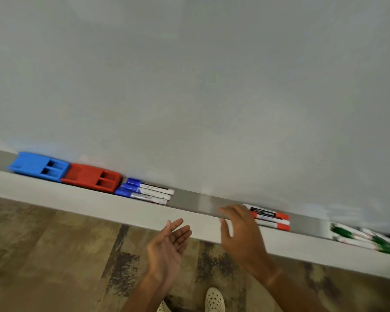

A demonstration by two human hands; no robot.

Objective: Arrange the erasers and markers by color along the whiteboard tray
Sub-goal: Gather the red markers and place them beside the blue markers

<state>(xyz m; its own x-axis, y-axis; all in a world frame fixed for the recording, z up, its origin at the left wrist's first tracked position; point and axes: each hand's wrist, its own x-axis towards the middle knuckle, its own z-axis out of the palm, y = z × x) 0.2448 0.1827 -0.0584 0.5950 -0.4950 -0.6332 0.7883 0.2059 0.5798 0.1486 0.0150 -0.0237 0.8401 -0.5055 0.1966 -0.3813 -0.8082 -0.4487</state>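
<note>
i see my right hand [239, 230] with fingers spread over the whiteboard tray [196, 202], gripping nothing, its back covering the near ends of the red markers [271, 219]. my left hand [169, 243] hovers palm-up, empty, below the tray. blue eraser [40, 166], red eraser [92, 177] and blue markers [144, 191] lie well left. the green markers [365, 240] far right are blurred and cut off by the frame.

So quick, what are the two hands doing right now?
Left hand: open, palm up, holding nothing.
Right hand: open, fingers spread by the red markers, gripping nothing.
</note>
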